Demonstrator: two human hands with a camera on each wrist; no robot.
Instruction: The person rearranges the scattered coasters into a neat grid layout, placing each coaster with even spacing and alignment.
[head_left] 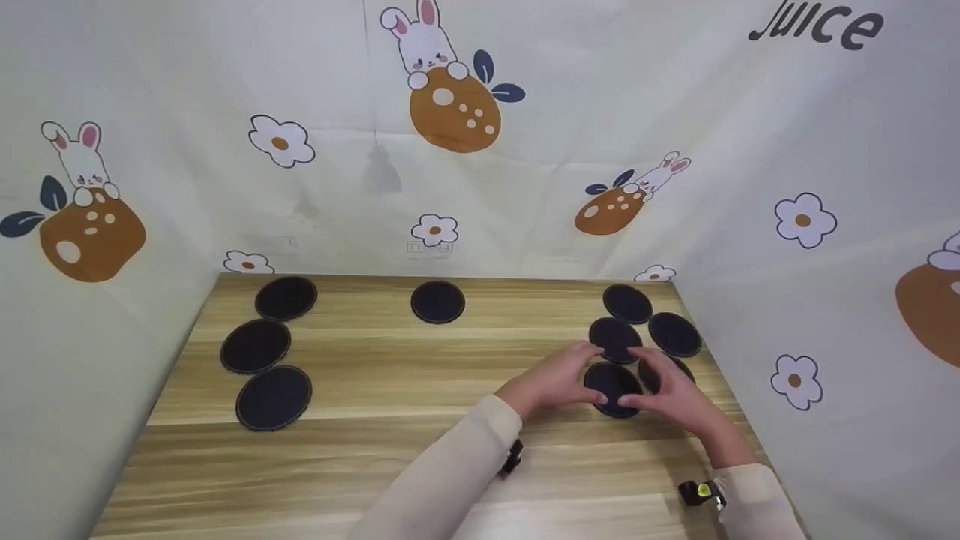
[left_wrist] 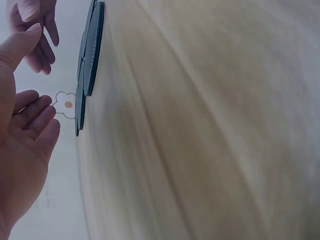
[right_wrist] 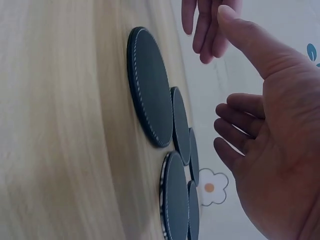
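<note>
Both hands are held over a group of several round black coasters with stitched rims on the right side of the table. My left hand (head_left: 559, 375) has its fingers loosely bent and nothing in it. Facing it, my right hand (head_left: 675, 397) is likewise bare-palmed, thumb and fingers apart. Below them lies the nearest coaster (head_left: 611, 390), with a coaster (head_left: 615, 337) behind it and one partly covered by the right hand. In the right wrist view the near coaster (right_wrist: 150, 87) lies flat, apart from the fingers. The left wrist view shows the coasters (left_wrist: 94, 50) edge-on.
Three coasters, the middle one (head_left: 256, 346) among them, lie in a column at the left. A single coaster (head_left: 438, 302) sits at the back middle. Printed cloth walls (head_left: 337, 202) enclose the wooden table (head_left: 390, 367) at the back and sides.
</note>
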